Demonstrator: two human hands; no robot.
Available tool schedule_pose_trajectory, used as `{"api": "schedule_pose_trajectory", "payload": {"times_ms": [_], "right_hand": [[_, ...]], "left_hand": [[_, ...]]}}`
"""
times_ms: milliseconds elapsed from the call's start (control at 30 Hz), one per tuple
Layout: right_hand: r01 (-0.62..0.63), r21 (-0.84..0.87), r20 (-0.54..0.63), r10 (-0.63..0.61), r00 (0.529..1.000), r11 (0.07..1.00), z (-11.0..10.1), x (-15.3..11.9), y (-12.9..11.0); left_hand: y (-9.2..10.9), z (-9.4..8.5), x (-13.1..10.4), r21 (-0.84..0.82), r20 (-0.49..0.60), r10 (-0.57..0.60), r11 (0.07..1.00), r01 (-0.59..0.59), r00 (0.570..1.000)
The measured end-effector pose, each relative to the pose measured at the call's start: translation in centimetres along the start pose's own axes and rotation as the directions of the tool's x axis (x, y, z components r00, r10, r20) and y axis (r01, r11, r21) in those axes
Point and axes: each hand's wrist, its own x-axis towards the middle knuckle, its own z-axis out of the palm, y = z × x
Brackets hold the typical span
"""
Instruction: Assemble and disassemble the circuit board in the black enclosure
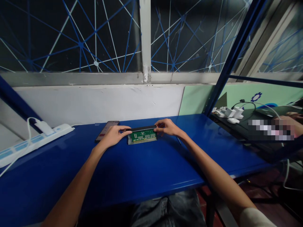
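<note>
A green circuit board [144,135] sits in a flat metal tray [142,142] on the blue table. Above its far edge a long black cover [143,128] stands tilted. My left hand [115,135] pinches the cover's left end between thumb and fingers. At the other end my right hand [167,127] grips the cover the same way. Whether the cover touches the board cannot be made out. A phone [106,130] lies just behind my left hand, its screen lit. Near my right wrist is a thin dark tool [179,141], partly hidden by the arm.
On the left a white power strip [35,143] with a plugged-in charger [44,127] rests on the blue table [146,170]. Blue frame posts [219,83] rise at both sides. To the right, another person's hand [287,124] is over a black table with chargers [233,112].
</note>
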Motion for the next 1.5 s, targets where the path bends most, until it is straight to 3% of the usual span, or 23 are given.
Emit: {"api": "schedule_pose_trajectory", "payload": {"times_ms": [933, 1500], "right_hand": [[-0.011, 0.125, -0.040, 0.016, 0.999, 0.992, 0.13, -0.09, 1.00], [0.046, -0.058, -0.029, -0.048, 0.998, 0.997, 0.41, -0.55, 0.41]], "left_hand": [[-0.11, 0.10, 0.11, -0.015, -0.051, 0.045, 0.999, -0.046, 0.998], [-0.04, -0.09, 0.02, -0.017, -0.018, 0.027, 0.999, -0.028, 0.999]]}}
